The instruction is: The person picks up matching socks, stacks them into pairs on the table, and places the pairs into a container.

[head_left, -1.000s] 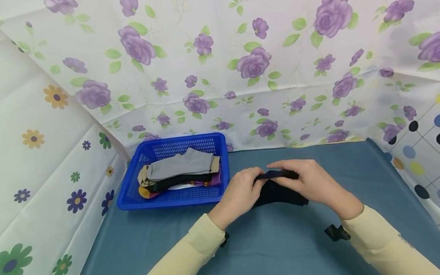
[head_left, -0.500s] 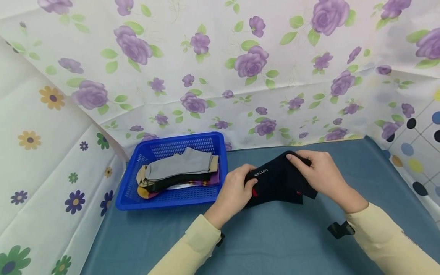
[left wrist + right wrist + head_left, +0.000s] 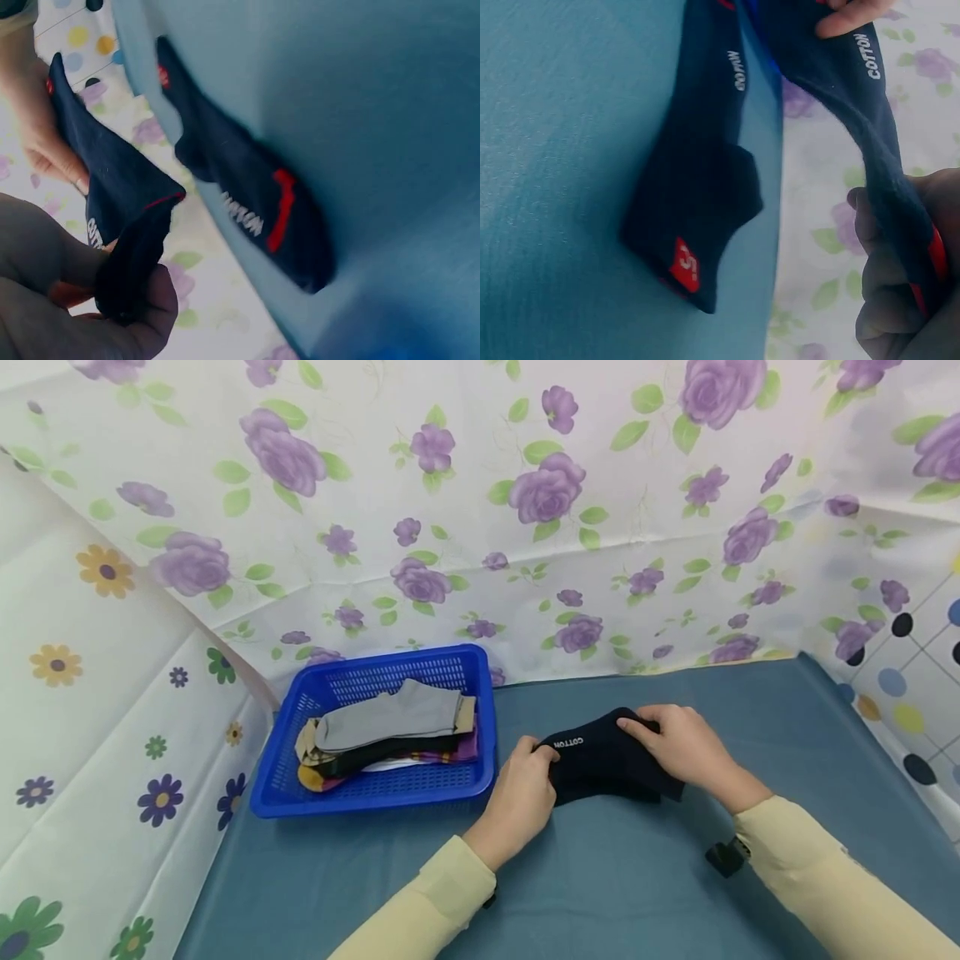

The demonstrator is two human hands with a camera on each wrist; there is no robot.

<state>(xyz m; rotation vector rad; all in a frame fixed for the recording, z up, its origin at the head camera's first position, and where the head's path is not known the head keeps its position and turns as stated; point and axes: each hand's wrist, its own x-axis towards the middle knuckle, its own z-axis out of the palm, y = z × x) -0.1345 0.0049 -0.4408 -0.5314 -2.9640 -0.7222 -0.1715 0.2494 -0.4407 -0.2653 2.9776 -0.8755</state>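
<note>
A dark navy sock (image 3: 611, 752) with white COTTON lettering is stretched between both hands above the table. My left hand (image 3: 521, 793) pinches its left end between thumb and fingers. The right hand (image 3: 686, 747) grips the other end, its thumb on the upper face. Beneath lies a second navy sock (image 3: 240, 187), flat on the cloth, with a red stripe and the same lettering. In the right wrist view, this lower sock (image 3: 690, 187) shows a red patch at one end, apart from the held one. From the head view, the held sock mostly hides it.
Left of the hands stands a blue plastic basket (image 3: 367, 806). Inside are a grey sock (image 3: 393, 718) on top and several black, beige and multicoloured ones below. A blue-green cloth (image 3: 600, 893) covers the table, with flowered sheets (image 3: 465, 543) behind and at the sides.
The held sock was seen edge-on, then turned so its lettering faces up. Over the last half second its right end has lowered, and it now lies more level over the other sock.
</note>
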